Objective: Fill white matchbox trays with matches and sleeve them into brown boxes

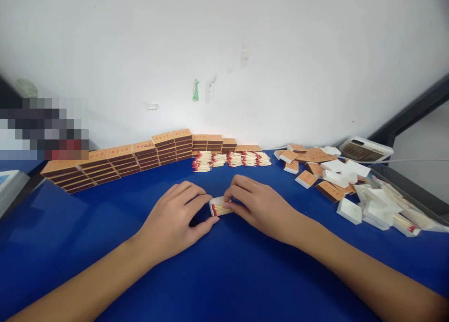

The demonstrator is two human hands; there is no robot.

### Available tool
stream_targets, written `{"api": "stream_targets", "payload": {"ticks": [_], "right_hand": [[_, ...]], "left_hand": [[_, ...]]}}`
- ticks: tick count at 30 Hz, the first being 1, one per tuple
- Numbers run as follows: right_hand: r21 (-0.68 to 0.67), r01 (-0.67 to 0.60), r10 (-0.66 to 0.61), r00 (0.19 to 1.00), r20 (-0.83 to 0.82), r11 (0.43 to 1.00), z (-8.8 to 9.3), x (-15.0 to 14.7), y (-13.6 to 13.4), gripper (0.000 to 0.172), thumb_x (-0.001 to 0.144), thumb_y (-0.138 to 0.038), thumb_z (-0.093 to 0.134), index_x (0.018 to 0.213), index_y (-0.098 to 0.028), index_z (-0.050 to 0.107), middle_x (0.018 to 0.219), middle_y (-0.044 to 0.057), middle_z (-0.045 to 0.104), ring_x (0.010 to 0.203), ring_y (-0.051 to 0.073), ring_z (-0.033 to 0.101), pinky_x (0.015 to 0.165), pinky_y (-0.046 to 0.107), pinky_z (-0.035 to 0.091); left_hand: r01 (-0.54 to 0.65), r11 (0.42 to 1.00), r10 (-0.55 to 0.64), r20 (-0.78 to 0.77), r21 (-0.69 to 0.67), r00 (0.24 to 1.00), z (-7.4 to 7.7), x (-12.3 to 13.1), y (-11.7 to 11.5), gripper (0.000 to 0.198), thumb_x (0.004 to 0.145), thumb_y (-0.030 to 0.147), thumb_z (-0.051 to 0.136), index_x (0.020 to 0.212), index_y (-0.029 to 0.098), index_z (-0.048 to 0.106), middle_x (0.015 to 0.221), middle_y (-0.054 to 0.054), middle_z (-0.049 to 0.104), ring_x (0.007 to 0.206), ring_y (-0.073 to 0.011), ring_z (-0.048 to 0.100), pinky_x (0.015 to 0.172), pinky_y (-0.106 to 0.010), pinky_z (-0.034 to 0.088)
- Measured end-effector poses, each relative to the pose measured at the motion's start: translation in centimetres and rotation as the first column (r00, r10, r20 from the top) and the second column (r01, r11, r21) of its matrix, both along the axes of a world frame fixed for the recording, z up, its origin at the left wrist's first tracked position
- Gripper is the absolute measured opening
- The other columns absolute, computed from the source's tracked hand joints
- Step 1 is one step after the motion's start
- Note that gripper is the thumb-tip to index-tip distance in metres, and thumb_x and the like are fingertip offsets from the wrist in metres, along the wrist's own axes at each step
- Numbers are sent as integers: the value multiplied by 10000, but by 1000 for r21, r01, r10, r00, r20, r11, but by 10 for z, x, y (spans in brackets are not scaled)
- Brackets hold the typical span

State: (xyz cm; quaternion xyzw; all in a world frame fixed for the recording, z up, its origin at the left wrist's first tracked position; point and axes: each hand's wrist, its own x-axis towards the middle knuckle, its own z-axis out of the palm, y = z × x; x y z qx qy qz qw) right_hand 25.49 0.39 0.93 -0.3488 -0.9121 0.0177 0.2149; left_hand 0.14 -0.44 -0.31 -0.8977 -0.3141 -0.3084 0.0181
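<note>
A white matchbox tray (212, 208) lies on the blue table in front of me, with red-tipped matches (220, 209) in it, their heads toward the left. My left hand (177, 214) grips the tray's left end, index finger at the far corner and thumb at the near one. Over the right end, my right hand (257, 202) is closed in a pinch, its fingertips on the matches inside. Those fingers hide the right part of the tray. Behind it, several bunches of loose matches (231, 159) lie in a row.
Stacked orange-and-brown matchboxes (145, 156) line the wall at the left and middle. To the right, matchbox sleeves (329, 190) and white trays (350, 211) lie in a loose heap. A phone-like device (366, 149) with a white cable stands behind them. A blurred patch covers the far left.
</note>
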Motion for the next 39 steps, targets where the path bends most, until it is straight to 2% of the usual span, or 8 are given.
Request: {"api": "stream_targets", "payload": {"ticks": [3,5,9,12,18,28,34,39], "right_hand": [[-53,10,-16,994,-113,999,0,15,13,95,1071,-263,585,1049,-208,658,986,53,647,845,172,628,726,289,501],[-36,83,-88,984,-154,996,-2,30,28,98,1062,-276,599,1034,-213,669,952,50,641,832,179,624,725,294,490],[24,326,-323,942,-88,945,-10,64,60,84,1028,-258,607,1002,-206,667,991,74,637,849,217,636,736,331,478],[25,404,-403,914,-32,914,-17,80,74,97,1023,-267,595,1015,-206,670,1007,79,625,883,239,647,772,353,480],[23,395,-395,919,13,919,-22,79,81,135,1038,-285,549,1029,-214,664,1020,88,622,908,246,647,773,350,476],[91,376,-384,918,100,922,-21,74,81,179,1072,-280,443,997,-204,588,1053,122,631,930,264,629,776,371,477],[80,362,-369,922,119,929,-21,70,77,125,1051,-258,486,1004,-204,589,1061,110,634,943,261,637,789,371,478],[50,404,-407,910,82,913,-19,71,76,109,1042,-290,523,1012,-215,595,1067,104,642,937,259,641,754,363,475]], "left_hand": [[-6,1000,6,-7,-1,1000,0,-1,-1,255,971,325,743,1162,158,713,1078,-100,741,983,-262,681,868,-437,575],[-9,1000,9,-5,-5,1000,0,-1,-1,258,973,332,743,1165,161,713,1081,-100,742,991,-262,683,867,-435,577],[-7,1000,7,0,-9,1000,1,-1,0,260,983,339,733,1173,162,714,1081,-96,742,996,-256,679,856,-431,582],[-4,1000,4,0,-8,1000,1,0,-1,261,981,338,735,1168,156,717,1080,-94,742,991,-251,677,859,-434,586],[1,1000,-1,-2,-6,1000,0,-1,-2,259,987,348,726,1167,162,723,1080,-96,741,982,-252,677,857,-437,586],[-3,1000,3,-12,-14,1000,-1,-2,-1,267,989,352,723,1181,166,721,1095,-99,738,999,-258,676,867,-438,582],[-6,1000,6,-18,-18,1000,0,-1,-1,256,991,349,718,1170,166,722,1090,-98,739,992,-256,675,862,-435,582],[-4,1000,4,-18,-20,1000,0,-1,-1,256,987,344,721,1169,164,724,1094,-101,739,1002,-261,677,867,-438,583]]}}
